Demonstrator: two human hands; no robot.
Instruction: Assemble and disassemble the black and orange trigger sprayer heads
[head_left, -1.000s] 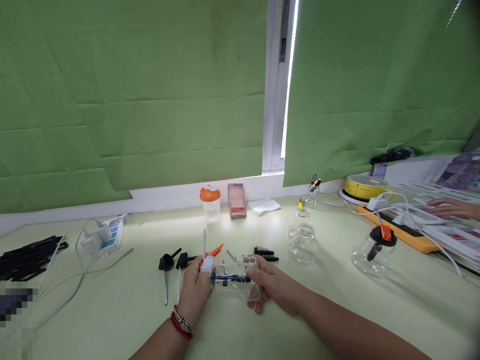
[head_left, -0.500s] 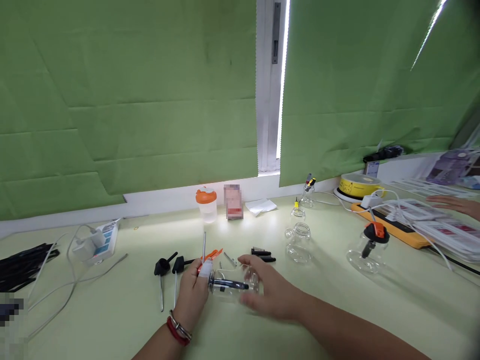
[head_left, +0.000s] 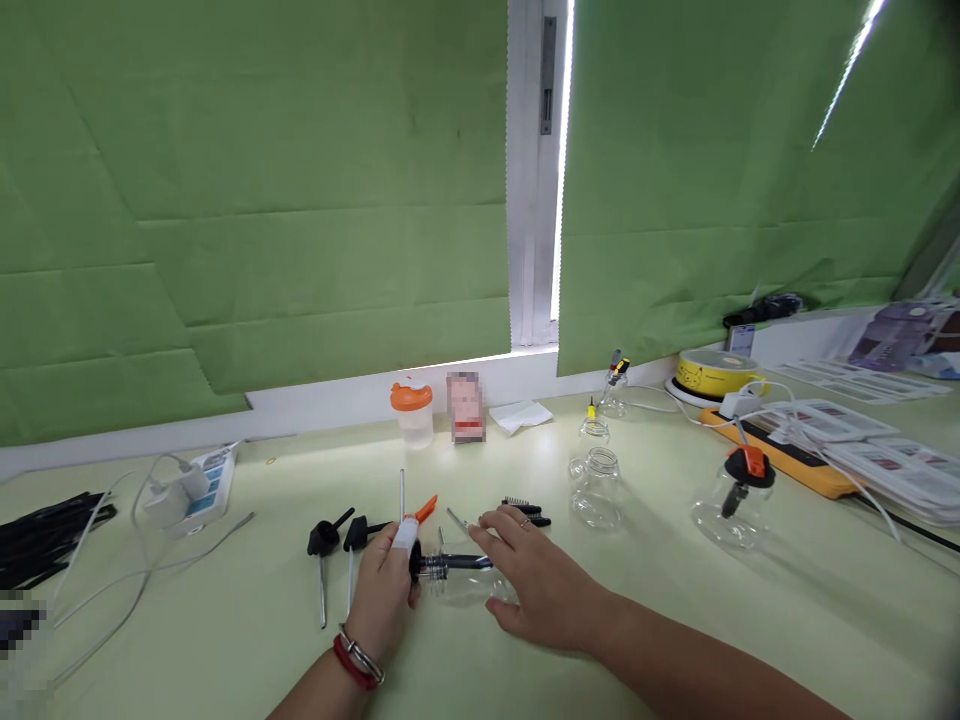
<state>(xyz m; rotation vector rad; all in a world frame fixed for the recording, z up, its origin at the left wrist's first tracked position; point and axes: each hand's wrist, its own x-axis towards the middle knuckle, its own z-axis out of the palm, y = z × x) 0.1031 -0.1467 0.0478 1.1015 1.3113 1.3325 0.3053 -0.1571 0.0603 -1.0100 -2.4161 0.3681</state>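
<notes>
A black cap [head_left: 415,563] with a white and orange top and an upright metal rod [head_left: 402,492] is gripped in my left hand [head_left: 386,570]. Its dark tube [head_left: 466,562] reaches sideways into a clear glass jar [head_left: 469,588] lying on its side, and a small gap shows between cap and jar mouth. My right hand [head_left: 536,575] is around the jar's base, thumb below and fingers above, hiding that end. Beyond the hands lie a thin metal piece [head_left: 456,518] and black parts with a spring [head_left: 534,513]. Two black caps with metal rods [head_left: 324,540] lie left of my left hand.
Glass jars [head_left: 596,495] stand right of centre. Farther right is a jar with a black and orange cap [head_left: 748,468]. An orange-lidded cup [head_left: 412,412] stands by the wall. White cables [head_left: 142,565] and a power strip [head_left: 214,485] lie left; an orange-black strip [head_left: 780,455] lies right.
The jar has shifted slightly right, away from the cap. My right hand's fingers now lie further over it, toward the thin metal piece. The co-worker's hand at the right edge has gone from view.
</notes>
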